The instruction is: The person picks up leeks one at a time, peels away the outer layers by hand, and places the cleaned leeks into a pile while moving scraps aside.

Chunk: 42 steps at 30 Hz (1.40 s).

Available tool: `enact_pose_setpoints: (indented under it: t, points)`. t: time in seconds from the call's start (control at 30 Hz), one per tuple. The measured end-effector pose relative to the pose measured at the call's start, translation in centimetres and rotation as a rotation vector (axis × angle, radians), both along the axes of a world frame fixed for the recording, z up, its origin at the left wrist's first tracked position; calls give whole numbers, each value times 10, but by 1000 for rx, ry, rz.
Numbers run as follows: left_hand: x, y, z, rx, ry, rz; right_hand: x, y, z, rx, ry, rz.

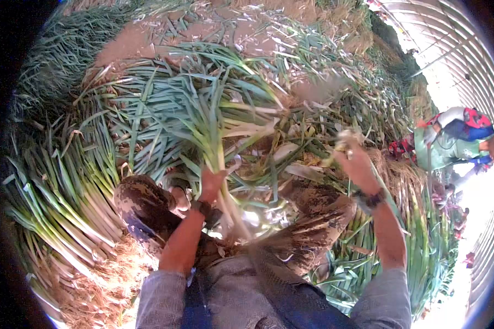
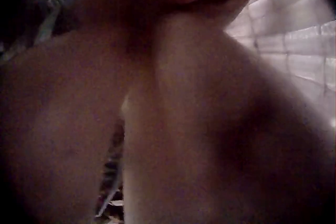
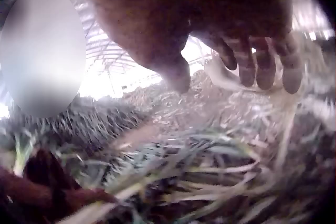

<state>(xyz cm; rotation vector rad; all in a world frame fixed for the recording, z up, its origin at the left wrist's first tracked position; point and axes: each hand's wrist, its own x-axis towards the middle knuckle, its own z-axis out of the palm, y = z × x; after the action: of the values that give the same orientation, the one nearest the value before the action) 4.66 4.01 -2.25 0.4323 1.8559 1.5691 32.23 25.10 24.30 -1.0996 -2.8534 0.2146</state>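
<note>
In the head view my left hand (image 1: 211, 185) grips a bundle of green onions (image 1: 217, 156) around the pale stems, leaves pointing away and white ends between my legs. The left wrist view is mostly filled by the dark, blurred hand (image 2: 178, 92). My right hand (image 1: 359, 169) is raised to the right, apart from the bundle, with blurred pale scraps (image 1: 348, 140) at its fingertips. In the right wrist view the fingers of that hand (image 3: 210, 29) hang down, spread from the thumb, with a pale strip (image 3: 286, 129) hanging by them.
Onions with roots stand in a row (image 1: 77, 214) at the left. A leafy pile (image 1: 153, 104) lies ahead, peelings (image 1: 302, 148) in the middle, more onions (image 1: 417, 241) at the right. Another person (image 1: 453, 137) is at the far right, beneath a ribbed arched roof (image 1: 455, 49).
</note>
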Motion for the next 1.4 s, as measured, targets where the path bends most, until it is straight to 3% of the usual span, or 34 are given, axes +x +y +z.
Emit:
enact_pose_setpoints:
  t: [0.03,0.1,0.13,0.2,0.23,0.3,0.33,0.37,0.47,0.5,0.57,0.6,0.67,0.7,0.77,0.9,0.97,1.03,1.1,1.13,1.17,1.23,1.3,1.33,1.4]
  points:
    - [6,-5,5,42,-113,-53,-20,-8,-16,-284,30,-102]
    - [17,-19,43,398,66,-154,-58,-23,-62,-661,112,-263]
    - [25,-25,59,398,77,-150,-77,-30,-93,-783,162,-293]
    - [36,-36,87,-17,-110,-255,-111,-48,-132,-1023,329,-187]
    - [40,-42,95,43,-109,-311,-127,-63,-142,-1099,422,-150]
    - [43,-46,58,157,-368,-196,-149,-89,-172,-1224,691,-67]
    - [36,-53,79,144,-496,-316,-153,-89,-186,-1247,683,-150]
    - [35,-56,81,134,-488,-309,-153,-88,-199,-1259,687,-143]
    - [36,-55,65,187,-1003,-127,-138,-91,-210,-1630,836,-167]
    - [38,-54,47,180,-1009,-129,-133,-93,-199,-1631,838,-177]
    - [43,-53,31,149,-993,-165,-125,-89,-189,-1218,441,-273]
    - [44,-54,23,150,-973,-188,-121,-83,-189,-1225,437,-286]
    - [47,-52,31,123,-1014,-155,-119,-63,-195,-796,386,-67]
    - [48,-51,38,102,-1045,-121,-125,-55,-201,-802,386,-75]
    - [47,-51,48,73,-986,-154,-145,-41,-215,-545,369,-57]
    - [46,-47,48,10,-842,-167,-189,-23,-233,-670,345,-76]
    - [42,-52,40,83,-886,-207,-195,-20,-223,-1062,192,-139]
    - [43,-52,25,62,-886,-155,-194,-8,-228,-1221,690,-244]
    - [44,-54,24,98,-912,-152,-181,-11,-145,-1044,1062,-347]
    - [45,-53,24,136,-930,-169,-162,4,-124,-770,1137,-253]
    - [47,-52,24,132,-941,-175,-145,21,-104,-762,1498,-183]
    - [48,-48,25,68,-998,-158,-103,48,-75,-506,1668,-502]
    - [51,-44,21,56,-988,-158,-71,59,-80,-396,1611,-381]
    - [51,-44,22,34,-961,-181,-70,63,-82,-516,1584,-712]
    - [55,-42,14,-32,-938,-172,-53,71,-156,-590,1188,-647]
